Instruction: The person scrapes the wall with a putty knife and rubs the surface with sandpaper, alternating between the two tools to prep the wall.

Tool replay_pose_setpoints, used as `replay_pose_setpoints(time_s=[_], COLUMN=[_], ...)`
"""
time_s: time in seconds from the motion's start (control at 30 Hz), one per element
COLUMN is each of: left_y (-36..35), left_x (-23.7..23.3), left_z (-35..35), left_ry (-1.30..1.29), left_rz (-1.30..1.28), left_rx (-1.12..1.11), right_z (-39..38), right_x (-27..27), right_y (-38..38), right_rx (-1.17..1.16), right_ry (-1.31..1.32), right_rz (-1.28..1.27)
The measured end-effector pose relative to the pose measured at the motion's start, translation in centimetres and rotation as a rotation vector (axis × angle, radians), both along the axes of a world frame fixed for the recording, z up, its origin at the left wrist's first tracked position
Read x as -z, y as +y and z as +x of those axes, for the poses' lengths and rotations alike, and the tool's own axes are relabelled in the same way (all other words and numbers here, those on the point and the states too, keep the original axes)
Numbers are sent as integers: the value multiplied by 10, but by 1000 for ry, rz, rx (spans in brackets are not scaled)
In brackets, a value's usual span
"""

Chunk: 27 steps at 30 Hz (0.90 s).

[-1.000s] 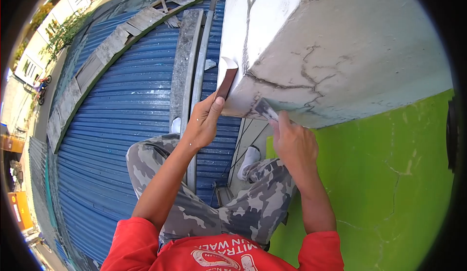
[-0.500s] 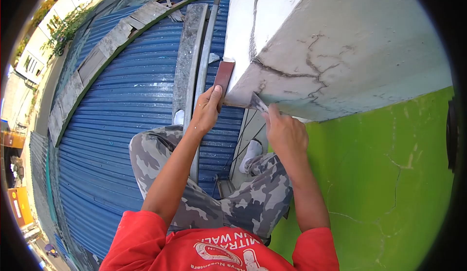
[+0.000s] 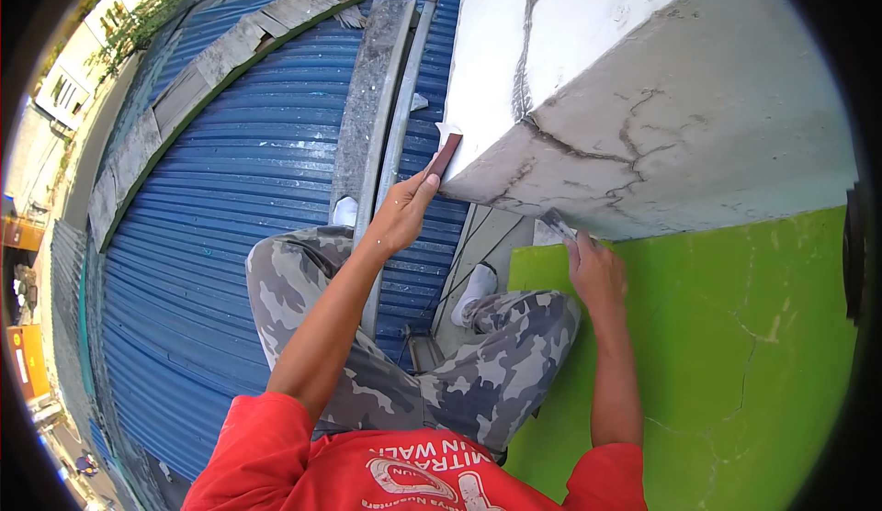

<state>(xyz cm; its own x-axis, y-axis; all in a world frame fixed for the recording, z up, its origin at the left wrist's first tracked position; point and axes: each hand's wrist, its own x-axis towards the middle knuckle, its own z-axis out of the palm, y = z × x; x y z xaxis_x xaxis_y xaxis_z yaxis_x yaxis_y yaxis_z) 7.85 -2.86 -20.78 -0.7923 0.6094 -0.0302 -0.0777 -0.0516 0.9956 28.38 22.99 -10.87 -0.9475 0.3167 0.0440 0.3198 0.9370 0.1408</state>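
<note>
A reddish-brown flat board (image 3: 445, 155) with a white patch of paste at its far end is gripped by my left hand (image 3: 401, 214), close to the lower left corner of the white wall block. My right hand (image 3: 597, 272) holds a putty knife (image 3: 557, 226) by its handle, its blade near the lower edge of the block's grey face (image 3: 698, 107). Branching dark cracks (image 3: 579, 151) run over that face. Another crack climbs the bright white face (image 3: 478, 70).
Blue corrugated roofing (image 3: 230, 235) stretches out on the left, with a metal beam (image 3: 372, 98) along it. A green wall (image 3: 698, 327) with thin cracks stands at the right. My legs and white-socked feet are below.
My right hand and the putty knife have moved right and down, away from the block's corner. The board in my left hand has tilted and shifted slightly right. The view has shifted.
</note>
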Motion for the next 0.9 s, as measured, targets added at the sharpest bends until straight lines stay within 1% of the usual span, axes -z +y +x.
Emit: replay_pose_setpoints(time_s=[0.1, 0.2, 0.3, 0.4, 0.5, 0.6, 0.63, 0.7, 0.73, 0.83, 0.9], left_y=[-5, -7, -8, -9, -12, -15, -15, -18, -17, -26, -27], left_x=[0, -7, -14, -13, 0, -23, -19, -8, -11, -25, -24], left_z=[-1, -6, -9, -9, -15, -15, -19, -22, -30, -36, -34], left_ry=[-26, -45, -50, -62, -36, -48, -13, 10, 38, 42, 59], left_rz=[-48, -84, -119, -133, -107, -162, -179, -188, -184, -261, -240], left_rx=[13, 57, 76, 108, 131, 150, 176, 211, 227, 282, 302], right_z=[-49, -54, -29, -46, -57, -32, -35, -49, -61, -70, -67], right_x=[10, 32, 16, 29, 34, 25, 24, 37, 41, 46, 45], right_y=[-46, -67, -49, -56, -83, -60, -56, -76, -86, -105, -96], right_rx=[-37, -40, 91, -19, -45, 44, 76, -27, -79, -34, -34], right_ry=[-83, -12, -6, 72, 22, 50, 11, 62, 103, 57, 76], right_rz=[29, -52, -74, -68, -105, -79, -83, -91, -85, -122, -127])
